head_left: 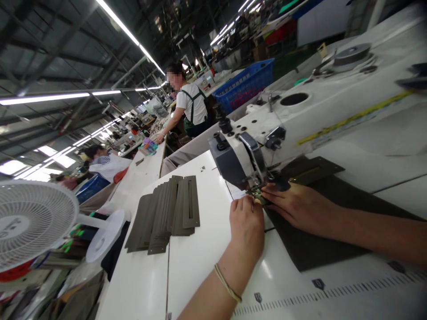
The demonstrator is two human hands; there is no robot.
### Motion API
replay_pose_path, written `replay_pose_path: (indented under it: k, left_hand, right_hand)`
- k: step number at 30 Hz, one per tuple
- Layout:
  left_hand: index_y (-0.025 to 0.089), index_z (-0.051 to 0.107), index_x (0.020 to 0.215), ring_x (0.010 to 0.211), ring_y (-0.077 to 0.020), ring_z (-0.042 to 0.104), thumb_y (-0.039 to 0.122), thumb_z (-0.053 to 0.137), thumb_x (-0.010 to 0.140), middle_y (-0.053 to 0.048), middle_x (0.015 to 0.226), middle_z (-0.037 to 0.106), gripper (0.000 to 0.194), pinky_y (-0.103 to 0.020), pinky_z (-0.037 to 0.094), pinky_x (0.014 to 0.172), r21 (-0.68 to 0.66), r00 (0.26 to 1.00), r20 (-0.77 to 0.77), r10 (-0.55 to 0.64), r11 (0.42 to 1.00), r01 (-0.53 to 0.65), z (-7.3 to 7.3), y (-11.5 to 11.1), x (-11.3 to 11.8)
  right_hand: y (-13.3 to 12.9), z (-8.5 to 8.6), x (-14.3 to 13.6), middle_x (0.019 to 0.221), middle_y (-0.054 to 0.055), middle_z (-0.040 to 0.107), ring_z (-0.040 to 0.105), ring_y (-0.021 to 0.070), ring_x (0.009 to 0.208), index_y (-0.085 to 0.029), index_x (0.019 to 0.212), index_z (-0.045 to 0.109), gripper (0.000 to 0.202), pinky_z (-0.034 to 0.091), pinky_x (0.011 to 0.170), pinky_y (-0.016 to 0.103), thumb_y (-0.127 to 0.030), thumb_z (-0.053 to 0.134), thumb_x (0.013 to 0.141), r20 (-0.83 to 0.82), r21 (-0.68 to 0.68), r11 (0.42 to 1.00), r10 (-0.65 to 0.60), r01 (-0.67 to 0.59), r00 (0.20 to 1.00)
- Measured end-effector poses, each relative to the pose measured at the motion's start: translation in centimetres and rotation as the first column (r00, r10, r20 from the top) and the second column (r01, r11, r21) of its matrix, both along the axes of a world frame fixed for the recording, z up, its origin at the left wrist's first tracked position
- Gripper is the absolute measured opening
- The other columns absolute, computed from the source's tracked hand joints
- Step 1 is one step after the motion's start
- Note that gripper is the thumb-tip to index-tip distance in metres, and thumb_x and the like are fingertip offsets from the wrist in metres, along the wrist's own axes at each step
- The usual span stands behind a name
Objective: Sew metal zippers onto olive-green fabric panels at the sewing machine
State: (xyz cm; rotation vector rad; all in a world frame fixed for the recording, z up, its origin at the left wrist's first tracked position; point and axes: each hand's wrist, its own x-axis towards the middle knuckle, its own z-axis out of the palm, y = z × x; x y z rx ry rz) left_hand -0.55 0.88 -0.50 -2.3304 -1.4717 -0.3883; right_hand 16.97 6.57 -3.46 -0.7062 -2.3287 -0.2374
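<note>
My bare left hand (247, 224) curls, its grip hidden; my bare right hand (298, 205) lies outstretched on one broad dark-olive fabric panel (312, 249).

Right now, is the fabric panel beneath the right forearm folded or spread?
Spread: the dark fabric panel lies flat on the sewing table, no fold visible.
</note>
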Motion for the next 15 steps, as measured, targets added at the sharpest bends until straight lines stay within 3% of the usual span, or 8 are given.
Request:
replay_pose_path:
  k: [9,15]
  left_hand:
    - [0.013,0.064,0.098,0.085,-0.0215,0.062,0.014,0.063,0.091,-0.008,0.098,0.066,0.006,-0.033,0.051,0.073,0.041,0.999,-0.022,-0.035,0.999,0.036,0.2,0.9,-0.4]
    - [0.015,0.065,0.094,0.083,-0.0207,0.063,0.013,0.061,0.091,-0.008,0.097,0.067,0.006,-0.034,0.052,0.072,0.042,0.999,0.009,-0.031,0.999,0.031,-0.4,1.4,-0.7]
  right_hand:
    - [0.0,1.4,-0.4,0.095,0.012,0.073,0.067,0.0232,0.084,-0.011,0.100,0.066,0.022,0.053,0.078,0.036,-0.008,0.051,0.085,-0.041,-0.058,0.998,0.014,-0.017,0.999]
    - [0.4,1.6,-0.5,0.092,0.011,0.072,0.067,0.0229,0.080,-0.013,0.099,0.066,0.020,0.053,0.074,0.036,-0.010,0.051,0.087,-0.033,-0.065,0.998,-0.006,0.004,0.999]
